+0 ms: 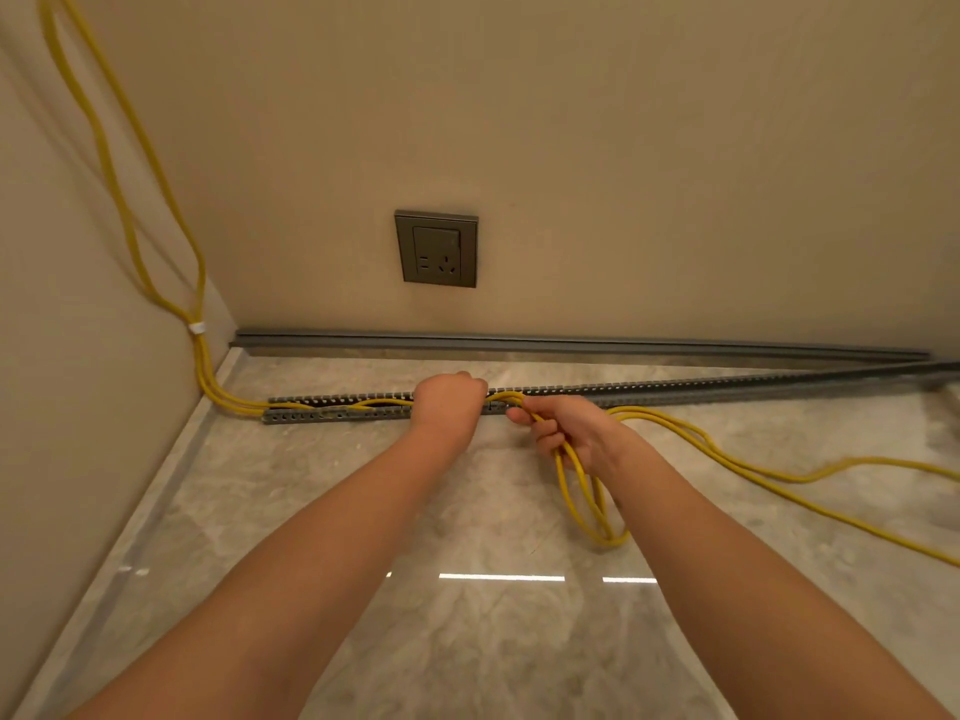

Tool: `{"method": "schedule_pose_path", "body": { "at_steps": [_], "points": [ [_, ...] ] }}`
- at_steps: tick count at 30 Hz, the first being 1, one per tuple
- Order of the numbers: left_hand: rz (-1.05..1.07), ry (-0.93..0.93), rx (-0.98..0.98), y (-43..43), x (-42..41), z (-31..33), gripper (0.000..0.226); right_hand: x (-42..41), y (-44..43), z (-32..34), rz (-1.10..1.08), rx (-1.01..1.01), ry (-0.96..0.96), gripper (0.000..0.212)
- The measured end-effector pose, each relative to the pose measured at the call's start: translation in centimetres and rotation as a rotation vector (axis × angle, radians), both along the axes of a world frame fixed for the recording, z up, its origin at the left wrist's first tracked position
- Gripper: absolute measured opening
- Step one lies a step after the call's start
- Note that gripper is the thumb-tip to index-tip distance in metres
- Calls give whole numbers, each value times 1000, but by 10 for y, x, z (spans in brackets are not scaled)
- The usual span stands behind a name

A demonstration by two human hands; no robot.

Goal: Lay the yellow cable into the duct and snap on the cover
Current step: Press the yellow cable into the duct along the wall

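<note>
A grey slotted duct (675, 389) lies on the marble floor, running from near the left wall off to the right. The yellow cable (727, 454) hangs down the left wall, bound by a white tie, and enters the duct's left end, where it lies inside. My left hand (449, 402) presses down on the duct over the cable, fingers curled. My right hand (566, 428) is closed on a bundle of the cable just right of it; a loop hangs below that hand, and the rest trails across the floor to the right. The grey cover strip (571, 345) lies along the foot of the back wall.
A grey wall socket (437, 249) sits on the back wall above the duct. The left wall meets the back wall in a corner close to the duct's left end. Glossy marble floor (467, 641) stretches toward me under my forearms.
</note>
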State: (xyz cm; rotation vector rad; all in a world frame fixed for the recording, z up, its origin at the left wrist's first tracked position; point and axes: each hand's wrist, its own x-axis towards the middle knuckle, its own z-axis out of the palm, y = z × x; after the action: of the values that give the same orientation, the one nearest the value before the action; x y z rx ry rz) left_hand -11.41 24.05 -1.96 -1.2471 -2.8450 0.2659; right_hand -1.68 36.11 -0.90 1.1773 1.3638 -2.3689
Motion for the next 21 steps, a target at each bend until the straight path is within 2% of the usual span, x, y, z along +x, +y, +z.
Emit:
{"method": "schedule_pose_path", "body": {
  "at_steps": [5, 7, 12, 18, 21],
  "points": [
    [22, -1, 11, 0, 2, 2, 27, -15, 14, 7, 336, 1055, -50, 14],
    [47, 0, 23, 1, 3, 1, 26, -24, 22, 11, 493, 1340, -87, 13],
    [123, -21, 41, 4, 7, -2, 28, -34, 36, 17, 757, 1621, -54, 15],
    [206, -51, 45, 14, 8, 2, 28, -32, 55, 11, 1136, 1992, 235, 9],
    [210, -11, 92, 20, 7, 5, 33, -30, 64, 2, 1237, 2048, 346, 11]
  ]
}}
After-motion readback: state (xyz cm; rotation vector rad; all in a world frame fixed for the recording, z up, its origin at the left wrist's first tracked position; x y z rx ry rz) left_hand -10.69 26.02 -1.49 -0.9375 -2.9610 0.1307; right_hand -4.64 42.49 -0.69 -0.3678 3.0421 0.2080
